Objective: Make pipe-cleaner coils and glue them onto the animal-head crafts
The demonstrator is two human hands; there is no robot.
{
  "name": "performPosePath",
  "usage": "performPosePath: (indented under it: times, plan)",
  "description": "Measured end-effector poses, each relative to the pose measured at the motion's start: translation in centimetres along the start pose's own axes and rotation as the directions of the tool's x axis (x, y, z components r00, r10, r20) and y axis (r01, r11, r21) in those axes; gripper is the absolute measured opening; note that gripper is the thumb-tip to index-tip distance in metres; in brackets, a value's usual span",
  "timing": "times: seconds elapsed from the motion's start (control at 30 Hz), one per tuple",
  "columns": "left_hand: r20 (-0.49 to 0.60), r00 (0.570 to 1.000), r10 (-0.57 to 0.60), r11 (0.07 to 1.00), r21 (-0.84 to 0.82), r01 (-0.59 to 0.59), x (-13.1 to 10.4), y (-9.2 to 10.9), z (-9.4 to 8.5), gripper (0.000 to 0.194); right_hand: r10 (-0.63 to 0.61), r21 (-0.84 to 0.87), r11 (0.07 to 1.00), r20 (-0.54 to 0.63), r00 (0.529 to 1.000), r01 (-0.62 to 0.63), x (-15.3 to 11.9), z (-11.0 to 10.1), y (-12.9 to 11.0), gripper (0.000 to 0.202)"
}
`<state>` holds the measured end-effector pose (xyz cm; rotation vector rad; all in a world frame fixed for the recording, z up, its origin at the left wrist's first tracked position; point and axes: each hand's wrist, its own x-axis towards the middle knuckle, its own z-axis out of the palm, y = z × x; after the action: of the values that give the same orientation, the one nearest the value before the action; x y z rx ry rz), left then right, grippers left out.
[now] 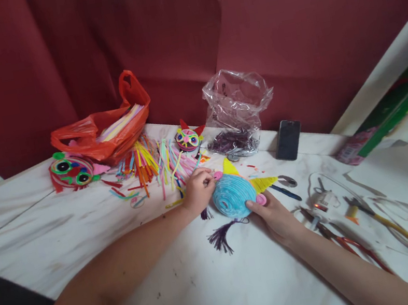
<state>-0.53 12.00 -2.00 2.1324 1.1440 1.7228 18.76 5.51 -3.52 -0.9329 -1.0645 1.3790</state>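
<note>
A round piece of coiled light-blue pipe cleaner (231, 195), with yellow pointed horns (265, 183) and pink round ears (261, 199), is held just above the table. My right hand (272, 214) grips its lower right edge, thumb on the blue coil. At its left edge, by the other pink ear, the fingers of my left hand (200, 191) are pinched together; what lies between them is hidden. One dark purple tassel (222, 237) hangs from the bottom of the blue piece on a thin loop. A smaller purple tassel (206, 214) shows below my left hand.
Behind are a red plastic bag (106, 133), pipe-cleaner bundles (145, 165), two finished-looking faces (73, 170), a clear bag (238, 109) with purple tassels and a phone (288, 140). Right lie pliers (346, 243), a glue gun (378, 221), a blue pen (285, 192) and cables.
</note>
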Motion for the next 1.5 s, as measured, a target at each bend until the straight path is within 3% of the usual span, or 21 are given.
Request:
performPosePath:
  times: [0.13, 0.3, 0.5, 0.77, 1.17, 1.5]
  plan:
    - [0.005, 1.000, -0.002, 1.000, -0.013, 0.002, 0.0, 0.1, -0.1, 0.014, -0.009, -0.001, 1.000, 0.015, 1.000, 0.009, -0.1, 0.2, -0.2, 0.039]
    - [0.006, 1.000, -0.011, 1.000, -0.009, 0.011, -0.1, 0.2, -0.1, 0.014, 0.019, 0.000, 1.000, 0.020, 1.000, -0.019, -0.4, 0.4, -0.5, 0.032]
    - [0.008, 1.000, -0.003, 1.000, 0.010, 0.003, -0.1, 0.4, -0.1, 0.013, 0.041, 0.022, 0.999, 0.048, 0.998, -0.042, -0.7, 0.5, -1.2, 0.047]
    - [0.026, 1.000, 0.003, 0.999, 0.033, -0.004, -0.3, 0.7, 0.1, 0.013, 0.127, -0.018, 0.992, 0.090, 0.988, -0.126, -1.1, 0.0, -2.7, 0.036]
    - [-0.007, 1.000, 0.005, 1.000, 0.013, -0.005, -0.5, 0.7, 0.1, 0.008, 0.143, 0.001, 0.990, 0.018, 0.989, -0.143, -1.1, 0.2, -2.6, 0.028]
    - [-0.005, 0.999, 0.038, 0.999, 0.010, -0.038, -0.5, 1.1, -0.2, 0.009, 0.124, -0.009, 0.992, 0.064, 0.990, -0.124, -1.3, 0.5, -2.8, 0.034]
